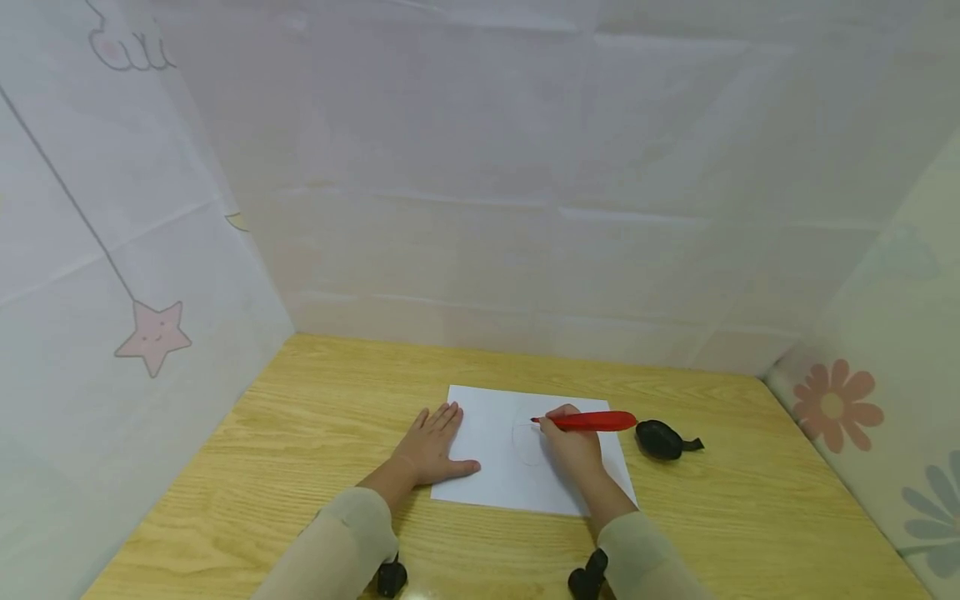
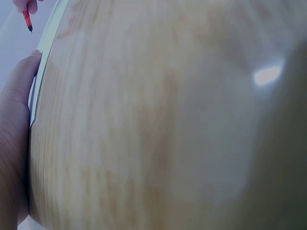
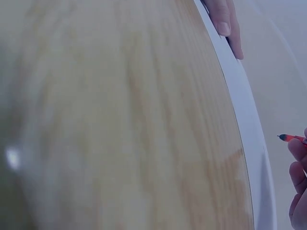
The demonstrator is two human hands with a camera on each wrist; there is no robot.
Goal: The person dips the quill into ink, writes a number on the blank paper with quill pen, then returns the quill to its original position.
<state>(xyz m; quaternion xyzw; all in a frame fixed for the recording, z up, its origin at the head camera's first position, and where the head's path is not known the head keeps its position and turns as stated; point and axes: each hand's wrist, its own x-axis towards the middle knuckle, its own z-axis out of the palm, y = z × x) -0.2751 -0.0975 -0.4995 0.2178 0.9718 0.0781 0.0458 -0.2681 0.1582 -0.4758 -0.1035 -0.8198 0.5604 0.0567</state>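
A white sheet of paper point(image 1: 487, 487) lies on the wooden table, with a faint, thin rounded outline drawn near its middle. My left hand point(image 1: 431, 450) rests flat on the sheet's left edge, thumb stretched over the paper and fingers straight. My right hand point(image 1: 577, 450) grips a red pen point(image 1: 600, 421) over the paper's right half. The pen lies at a low slant, its dark tip pointing left at the top of the outline. In the left wrist view the pen point(image 2: 28, 20) shows its dark point; in the right wrist view the pen point(image 3: 290, 138) is partly cut off.
A black oval thing point(image 1: 660, 440) with a short tab lies just right of the paper. Pale printed sheets point(image 1: 525, 208) wall in the table's back and sides. Small black pieces point(image 1: 392, 577) show by both cuffs. The wooden table point(image 1: 322, 392) extends around the paper.
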